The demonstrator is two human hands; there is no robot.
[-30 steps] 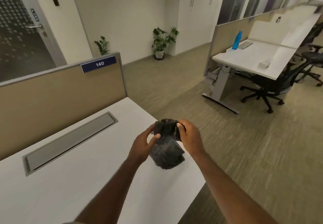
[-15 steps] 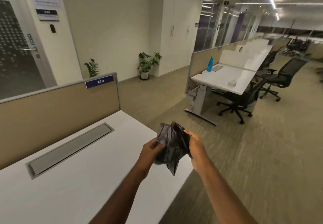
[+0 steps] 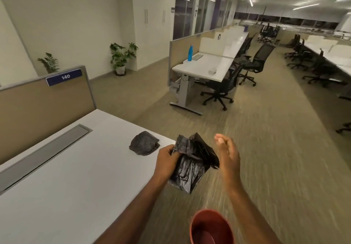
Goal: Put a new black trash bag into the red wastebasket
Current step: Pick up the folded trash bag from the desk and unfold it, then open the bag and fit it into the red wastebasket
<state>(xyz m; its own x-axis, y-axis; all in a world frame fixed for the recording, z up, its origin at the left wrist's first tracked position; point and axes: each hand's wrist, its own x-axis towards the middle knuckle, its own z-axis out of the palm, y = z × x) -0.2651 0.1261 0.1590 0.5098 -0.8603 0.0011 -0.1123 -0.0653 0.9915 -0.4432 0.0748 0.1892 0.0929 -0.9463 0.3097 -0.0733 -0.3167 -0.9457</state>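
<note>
Bag [image 3: 191, 165] hangs crumpled, long axis downward, in left grip [image 3: 167, 160]; right grip [image 3: 228, 152] open, above wastebasket [image 3: 210, 226].

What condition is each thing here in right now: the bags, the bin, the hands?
Black trash bag: crumpled, partly unfolded, held in the air.
Left hand: closed on the bag's edge.
Right hand: open, beside the bag.
Folded bag bundle: lying on the white desk.
Red wastebasket: upright on the floor, no liner.

Single head-worn view looks forward and down, close above the hands.
</note>
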